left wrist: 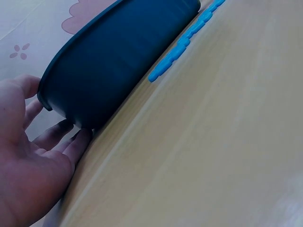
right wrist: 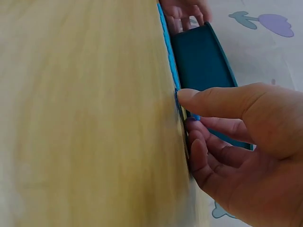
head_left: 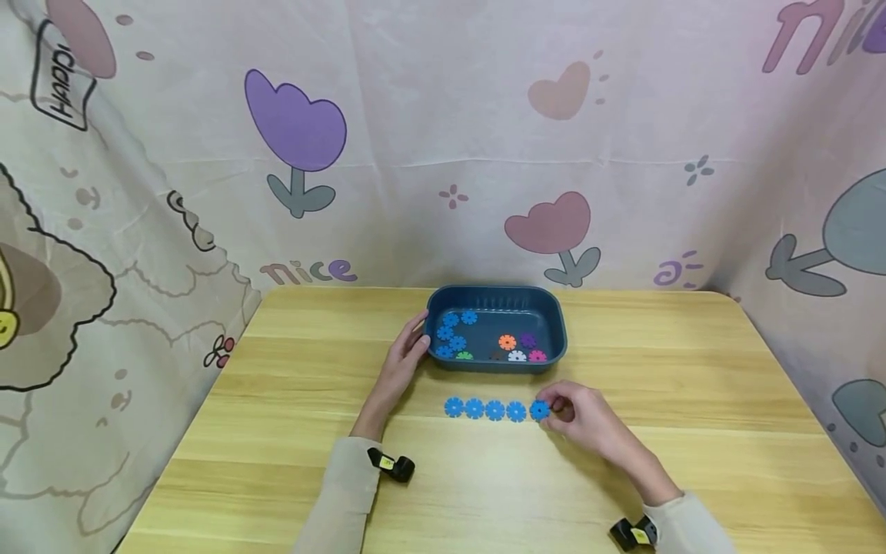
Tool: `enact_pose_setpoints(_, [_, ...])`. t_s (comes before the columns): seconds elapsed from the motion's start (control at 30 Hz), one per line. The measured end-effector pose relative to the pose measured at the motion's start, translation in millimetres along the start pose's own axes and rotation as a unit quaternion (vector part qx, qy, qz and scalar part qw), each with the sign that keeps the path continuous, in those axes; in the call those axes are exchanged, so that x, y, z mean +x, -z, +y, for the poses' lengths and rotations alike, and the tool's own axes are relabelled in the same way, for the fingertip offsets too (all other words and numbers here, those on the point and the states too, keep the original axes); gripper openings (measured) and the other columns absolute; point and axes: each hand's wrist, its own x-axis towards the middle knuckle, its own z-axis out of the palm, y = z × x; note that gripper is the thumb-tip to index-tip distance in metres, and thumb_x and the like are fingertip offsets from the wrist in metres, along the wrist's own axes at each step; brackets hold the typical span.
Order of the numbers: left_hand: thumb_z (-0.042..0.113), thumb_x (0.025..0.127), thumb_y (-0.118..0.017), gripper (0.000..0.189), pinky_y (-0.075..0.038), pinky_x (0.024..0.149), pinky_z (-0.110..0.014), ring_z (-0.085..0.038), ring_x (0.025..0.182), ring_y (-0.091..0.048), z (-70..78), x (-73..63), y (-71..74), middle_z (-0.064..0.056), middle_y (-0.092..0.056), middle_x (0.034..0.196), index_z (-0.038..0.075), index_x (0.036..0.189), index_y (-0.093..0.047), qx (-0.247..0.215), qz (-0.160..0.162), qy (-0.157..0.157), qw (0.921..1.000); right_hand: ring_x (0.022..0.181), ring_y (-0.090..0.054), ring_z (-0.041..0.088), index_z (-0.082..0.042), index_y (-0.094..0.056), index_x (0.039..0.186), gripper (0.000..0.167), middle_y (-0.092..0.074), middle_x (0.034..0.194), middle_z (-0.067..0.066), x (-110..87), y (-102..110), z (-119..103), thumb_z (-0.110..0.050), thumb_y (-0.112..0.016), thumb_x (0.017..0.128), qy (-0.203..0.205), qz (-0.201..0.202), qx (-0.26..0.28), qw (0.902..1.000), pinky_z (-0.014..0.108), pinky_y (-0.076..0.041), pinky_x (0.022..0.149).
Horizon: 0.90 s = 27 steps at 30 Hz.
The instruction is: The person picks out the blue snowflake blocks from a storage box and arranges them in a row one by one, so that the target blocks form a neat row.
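My right hand (head_left: pixel 584 415) pinches a blue notched snowflake disc (head_left: pixel 539 410) between thumb and fingers, low at the right end of a row. In the right wrist view, the thumb (right wrist: pixel 213 100) covers part of that disc. Several more blue snowflake discs (head_left: pixel 494 410) lie flat in this line on the table. With its thumb at the rim and fingers against the lower side, my left hand (head_left: pixel 400 362) holds the left end of a dark blue tray (head_left: pixel 494 367). The left wrist view shows those fingers (left wrist: pixel 78 146) close to the tray's base.
Inside the tray, loose blue discs (head_left: pixel 446 332) gather on the left. An orange disc (head_left: pixel 507 342), a purple one (head_left: pixel 528 339), a white one (head_left: pixel 517 355) and a pink one (head_left: pixel 537 355) lie on the right. A patterned cloth (head_left: pixel 415 115) hangs behind the wooden table (head_left: pixel 664 346).
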Motion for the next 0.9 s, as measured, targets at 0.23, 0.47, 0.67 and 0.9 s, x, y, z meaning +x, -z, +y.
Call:
enact_pose_setpoints(0.23, [0.019, 0.111, -0.046, 0.05, -0.036, 0.116, -0.044, -0.03, 0.151, -0.032, -3.6, 3.0, 0.0, -0.009, -0.031, 0.166, 0.017, 0.16, -0.035, -0.009, -0.002, 0.001, 1.0, 0.08, -0.058, 0.016, -0.007, -0.074, 0.103, 0.028, -0.064, 0.092, -0.001, -0.4, 0.0, 2.0, 0.001, -0.085, 0.079, 0.003, 0.0, -0.018, 0.9998, 0.022, -0.053, 0.064])
enact_pose_setpoints(0.47, [0.024, 0.111, -0.046, 0.05, -0.038, 0.116, -0.041, -0.026, 0.15, -0.033, -1.9, 1.3, 0.0, -0.004, -0.032, 0.166, 0.022, 0.16, -0.036, -0.003, 0.002, 0.003, 1.0, 0.08, -0.057, 0.015, -0.009, -0.074, 0.102, 0.028, -0.063, 0.09, -0.002, 1.2, -0.9, 4.8, -0.004, -0.087, 0.079, 0.006, -0.005, -0.01, 0.9999, 0.022, -0.052, 0.064])
enact_pose_setpoints(0.67, [0.028, 0.11, -0.049, 0.049, -0.04, 0.115, -0.039, -0.024, 0.149, -0.036, -0.9, 1.2, -0.1, -0.002, -0.036, 0.163, 0.025, 0.158, -0.04, 0.0, 0.005, 0.001, 1.0, 0.08, -0.056, 0.014, -0.01, -0.074, 0.102, 0.028, -0.062, 0.09, -0.002, 1.8, -1.3, 5.5, -0.005, -0.088, 0.079, 0.006, -0.006, -0.009, 0.9999, 0.022, -0.052, 0.065])
enact_pose_setpoints(0.9, [0.026, 0.111, -0.048, 0.049, -0.039, 0.115, -0.038, -0.022, 0.149, -0.035, -0.5, -0.9, -1.0, -0.002, -0.035, 0.164, 0.024, 0.158, -0.04, -0.004, 0.006, 0.01, 0.9999, 0.079, -0.056, 0.016, -0.008, -0.074, 0.103, 0.028, -0.062, 0.09, 0.0, 1.1, -0.1, 2.6, -0.003, -0.087, 0.079, 0.008, -0.009, -0.01, 0.9999, 0.023, -0.052, 0.064])
